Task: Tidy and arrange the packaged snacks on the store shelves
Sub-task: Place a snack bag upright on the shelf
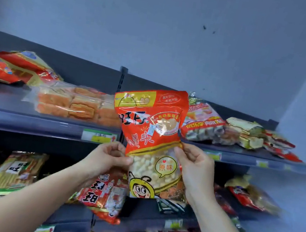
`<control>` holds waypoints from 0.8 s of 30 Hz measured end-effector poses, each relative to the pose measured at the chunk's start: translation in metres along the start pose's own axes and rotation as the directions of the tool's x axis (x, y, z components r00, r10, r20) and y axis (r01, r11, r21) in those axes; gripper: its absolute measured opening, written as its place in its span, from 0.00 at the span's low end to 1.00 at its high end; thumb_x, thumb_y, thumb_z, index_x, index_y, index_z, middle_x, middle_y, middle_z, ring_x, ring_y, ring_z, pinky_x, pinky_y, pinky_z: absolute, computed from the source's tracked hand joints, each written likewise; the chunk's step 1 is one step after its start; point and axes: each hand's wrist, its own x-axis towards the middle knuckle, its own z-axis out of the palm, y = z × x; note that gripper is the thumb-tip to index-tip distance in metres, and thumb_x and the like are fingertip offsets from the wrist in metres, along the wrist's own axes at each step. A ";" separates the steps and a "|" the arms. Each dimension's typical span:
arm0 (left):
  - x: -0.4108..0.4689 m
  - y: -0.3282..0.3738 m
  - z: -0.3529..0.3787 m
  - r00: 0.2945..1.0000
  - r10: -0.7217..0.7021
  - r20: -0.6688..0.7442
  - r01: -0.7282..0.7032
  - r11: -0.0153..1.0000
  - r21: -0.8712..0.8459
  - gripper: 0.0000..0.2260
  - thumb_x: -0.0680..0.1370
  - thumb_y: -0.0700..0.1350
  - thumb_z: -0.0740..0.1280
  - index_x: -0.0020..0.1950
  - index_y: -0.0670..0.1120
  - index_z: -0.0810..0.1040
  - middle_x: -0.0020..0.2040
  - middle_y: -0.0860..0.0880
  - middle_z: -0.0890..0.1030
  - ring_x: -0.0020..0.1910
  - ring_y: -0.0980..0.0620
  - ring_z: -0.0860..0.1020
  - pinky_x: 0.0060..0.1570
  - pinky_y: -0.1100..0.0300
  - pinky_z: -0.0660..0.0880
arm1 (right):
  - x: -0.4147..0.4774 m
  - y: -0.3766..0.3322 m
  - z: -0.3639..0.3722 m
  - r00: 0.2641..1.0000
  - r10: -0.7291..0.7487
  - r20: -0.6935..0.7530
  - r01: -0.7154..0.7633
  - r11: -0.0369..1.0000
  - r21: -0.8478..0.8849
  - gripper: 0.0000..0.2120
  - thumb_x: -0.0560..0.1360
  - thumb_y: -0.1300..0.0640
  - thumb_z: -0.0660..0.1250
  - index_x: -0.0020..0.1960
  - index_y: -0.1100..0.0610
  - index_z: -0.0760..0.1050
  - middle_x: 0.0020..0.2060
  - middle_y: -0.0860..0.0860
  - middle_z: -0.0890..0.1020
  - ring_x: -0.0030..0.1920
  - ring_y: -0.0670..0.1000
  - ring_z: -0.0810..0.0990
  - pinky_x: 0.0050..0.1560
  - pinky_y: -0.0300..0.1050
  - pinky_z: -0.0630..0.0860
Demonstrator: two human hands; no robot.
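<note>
I hold a red and clear snack bag (pixel 152 128) upright in front of the top shelf (pixel 24 120), at the shelf's centre post. My left hand (pixel 110 158) pinches its left edge and my right hand (pixel 194 168) pinches its right edge. Pale puffs show through the bag's clear lower half, above a cartoon face. Lying flat on the top shelf are a clear pack of orange cakes (pixel 76 103), red and yellow bags (pixel 19 67) at the left, and several more bags (pixel 227 129) at the right.
The lower shelf (pixel 72 218) carries a green and yellow cracker pack (pixel 14 169), a red pack with black characters (pixel 102 190) and red bags (pixel 252 196) at the right. Price tags (pixel 99 136) line the shelf edges. A plain wall rises behind.
</note>
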 end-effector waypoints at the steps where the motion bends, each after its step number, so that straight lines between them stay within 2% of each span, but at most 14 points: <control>1: 0.008 0.000 0.019 1.000 0.020 0.013 -0.021 1.000 0.008 0.12 0.63 0.40 0.75 0.38 0.42 0.72 0.36 0.43 0.81 0.34 0.47 0.80 0.37 0.55 0.77 | 0.007 0.001 -0.018 0.999 0.020 -0.026 -0.019 1.000 0.014 0.05 0.73 0.62 0.70 0.47 0.54 0.82 0.43 0.49 0.85 0.45 0.47 0.83 0.47 0.41 0.77; 3: 0.026 -0.003 0.056 0.998 0.057 0.024 -0.057 0.998 0.019 0.12 0.65 0.40 0.74 0.36 0.43 0.71 0.35 0.43 0.81 0.33 0.47 0.78 0.34 0.57 0.73 | 0.020 0.003 -0.055 0.996 0.045 -0.077 -0.042 0.998 0.043 0.07 0.73 0.62 0.70 0.51 0.57 0.81 0.43 0.49 0.85 0.46 0.45 0.83 0.47 0.38 0.78; 5: 0.046 -0.007 0.093 0.996 0.085 0.007 -0.085 0.996 0.006 0.12 0.69 0.37 0.73 0.35 0.43 0.69 0.30 0.46 0.80 0.30 0.49 0.77 0.30 0.60 0.71 | 0.031 0.006 -0.090 0.993 0.050 -0.108 -0.045 0.998 0.054 0.06 0.73 0.63 0.70 0.49 0.55 0.81 0.41 0.45 0.85 0.42 0.40 0.83 0.43 0.32 0.77; 7: 0.064 -0.010 0.128 0.995 0.097 -0.022 -0.097 0.995 -0.004 0.13 0.74 0.33 0.69 0.35 0.42 0.68 0.27 0.48 0.78 0.25 0.53 0.76 0.23 0.63 0.72 | 0.040 0.011 -0.121 0.989 0.056 -0.138 -0.049 0.998 0.049 0.06 0.74 0.62 0.70 0.45 0.51 0.80 0.40 0.43 0.84 0.41 0.38 0.82 0.40 0.30 0.75; 11: 0.101 -0.012 0.189 0.987 0.155 -0.038 -0.154 0.988 0.017 0.11 0.76 0.34 0.68 0.38 0.42 0.68 0.27 0.48 0.77 0.25 0.51 0.75 0.22 0.63 0.72 | 0.060 0.030 -0.176 0.974 0.088 -0.210 -0.085 0.996 0.025 0.04 0.74 0.58 0.70 0.48 0.52 0.81 0.44 0.47 0.85 0.48 0.46 0.83 0.48 0.41 0.77; 15: 0.139 -0.015 0.244 0.978 0.199 -0.066 -0.200 0.980 0.001 0.13 0.77 0.34 0.67 0.37 0.44 0.66 0.28 0.45 0.75 0.24 0.49 0.73 0.23 0.60 0.70 | 0.081 0.064 -0.223 0.951 0.172 -0.257 -0.179 0.984 -0.003 0.09 0.74 0.53 0.71 0.53 0.53 0.81 0.47 0.47 0.85 0.52 0.48 0.82 0.58 0.51 0.77; 17: 0.160 -0.018 0.269 0.976 0.210 -0.061 -0.211 0.978 -0.002 0.14 0.77 0.34 0.67 0.36 0.44 0.66 0.30 0.43 0.74 0.26 0.48 0.72 0.25 0.58 0.71 | 0.093 0.078 -0.243 0.939 0.199 -0.279 -0.216 0.976 -0.030 0.07 0.74 0.54 0.70 0.51 0.53 0.82 0.46 0.47 0.85 0.52 0.50 0.82 0.58 0.55 0.77; 19: 0.184 -0.020 0.290 0.977 0.209 -0.042 -0.209 0.978 -0.005 0.13 0.77 0.35 0.67 0.37 0.43 0.66 0.32 0.41 0.75 0.25 0.47 0.74 0.23 0.58 0.72 | 0.109 0.088 -0.263 0.934 0.184 -0.305 -0.209 0.976 -0.053 0.03 0.75 0.56 0.69 0.46 0.52 0.82 0.43 0.46 0.86 0.49 0.50 0.83 0.56 0.54 0.79; 21: 0.209 -0.022 0.312 0.979 0.205 -0.015 -0.205 0.979 -0.018 0.12 0.77 0.36 0.67 0.37 0.43 0.67 0.32 0.41 0.76 0.26 0.46 0.75 0.25 0.57 0.73 | 0.130 0.093 -0.280 0.917 0.150 -0.371 -0.182 0.982 -0.055 0.06 0.75 0.59 0.69 0.42 0.51 0.80 0.39 0.46 0.86 0.46 0.49 0.84 0.51 0.51 0.80; 24: 0.252 -0.022 0.346 0.980 0.194 0.035 -0.191 0.979 -0.071 0.12 0.76 0.36 0.69 0.36 0.43 0.69 0.33 0.41 0.77 0.29 0.46 0.75 0.29 0.56 0.73 | 0.170 0.103 -0.303 0.865 0.106 -0.491 -0.143 0.989 -0.039 0.07 0.75 0.60 0.69 0.40 0.51 0.79 0.39 0.47 0.85 0.45 0.52 0.83 0.52 0.53 0.80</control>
